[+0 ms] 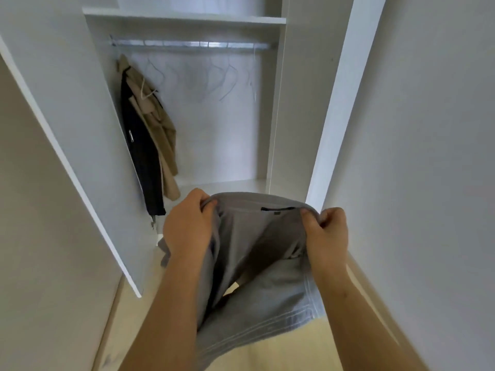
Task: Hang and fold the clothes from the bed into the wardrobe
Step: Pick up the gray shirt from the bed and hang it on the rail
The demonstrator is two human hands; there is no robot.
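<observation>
Your left hand point(187, 223) and right hand point(325, 231) each pinch the garment point(257, 236) at its top edge. Keep it taut and level; a free hanger point(227, 73) probably comes next.

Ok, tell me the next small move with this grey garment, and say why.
Probably let go with the right hand and reach up for an empty hanger on the rail. Both hands grip the grey garment by its top edge, the left hand at its other end, and no hanger is in it; several hang free right of the beige coat.
</observation>
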